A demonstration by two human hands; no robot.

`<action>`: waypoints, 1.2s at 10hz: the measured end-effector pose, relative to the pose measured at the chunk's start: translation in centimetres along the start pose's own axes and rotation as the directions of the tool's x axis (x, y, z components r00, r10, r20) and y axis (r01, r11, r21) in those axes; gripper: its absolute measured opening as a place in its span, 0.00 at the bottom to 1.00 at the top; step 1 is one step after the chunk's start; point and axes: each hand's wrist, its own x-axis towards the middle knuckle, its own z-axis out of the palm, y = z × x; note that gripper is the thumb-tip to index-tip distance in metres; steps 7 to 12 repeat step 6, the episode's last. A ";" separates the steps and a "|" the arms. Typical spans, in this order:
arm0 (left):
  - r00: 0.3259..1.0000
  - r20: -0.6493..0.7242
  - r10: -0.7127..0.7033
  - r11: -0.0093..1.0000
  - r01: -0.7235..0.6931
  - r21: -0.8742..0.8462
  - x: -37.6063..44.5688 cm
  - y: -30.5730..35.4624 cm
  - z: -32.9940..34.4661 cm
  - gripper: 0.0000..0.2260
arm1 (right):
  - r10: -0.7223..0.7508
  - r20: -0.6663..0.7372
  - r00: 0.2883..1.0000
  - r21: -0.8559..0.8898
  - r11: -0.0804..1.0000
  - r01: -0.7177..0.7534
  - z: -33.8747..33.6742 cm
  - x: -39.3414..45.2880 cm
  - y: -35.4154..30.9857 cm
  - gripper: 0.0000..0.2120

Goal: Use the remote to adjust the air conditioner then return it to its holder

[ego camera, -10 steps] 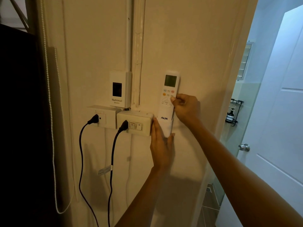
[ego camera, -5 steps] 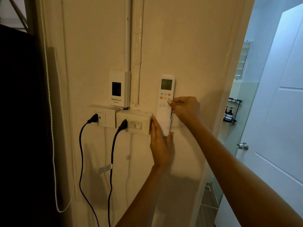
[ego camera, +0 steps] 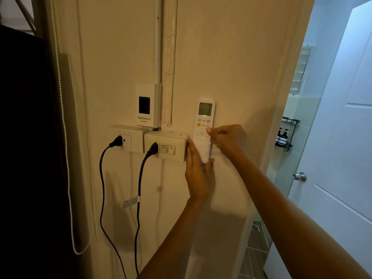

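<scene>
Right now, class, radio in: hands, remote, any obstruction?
Left hand cupping the holder. Right hand pinching the remote, seated upright in it. Switch box touching left fingers; nothing blocking.

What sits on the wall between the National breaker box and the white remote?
In the head view, a painted vertical cable conduit runs between the cream National breaker box and the white remote.
</scene>
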 end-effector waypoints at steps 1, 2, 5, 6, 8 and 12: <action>1.000 0.005 -0.011 1.000 0.011 -0.012 0.0 0.0 0.0 0.37 | -0.013 0.006 1.000 -0.021 1.000 0.013 0.0 -0.1 0.0 0.14; 1.000 0.002 -0.027 0.999 0.027 -0.032 0.0 -0.2 0.1 0.37 | -0.017 0.012 1.000 -0.028 0.999 0.017 -0.1 -0.2 0.1 0.14; 0.997 0.076 -0.032 0.999 0.029 0.039 0.2 0.0 -1.0 0.38 | 0.012 0.012 1.000 0.009 1.000 -0.012 -0.8 -0.8 -0.2 0.15; 0.997 0.076 -0.023 0.998 0.019 0.055 0.2 0.0 -1.1 0.38 | -0.007 -0.114 0.993 0.185 0.982 0.028 -2.5 -2.7 -1.0 0.15; 0.997 0.076 -0.023 0.998 0.019 0.055 0.2 0.0 -1.1 0.38 | -0.007 -0.114 0.993 0.185 0.982 0.028 -2.5 -2.7 -1.0 0.15; 0.997 0.076 -0.023 0.998 0.019 0.055 0.2 0.0 -1.1 0.38 | -0.007 -0.114 0.993 0.185 0.982 0.028 -2.5 -2.7 -1.0 0.15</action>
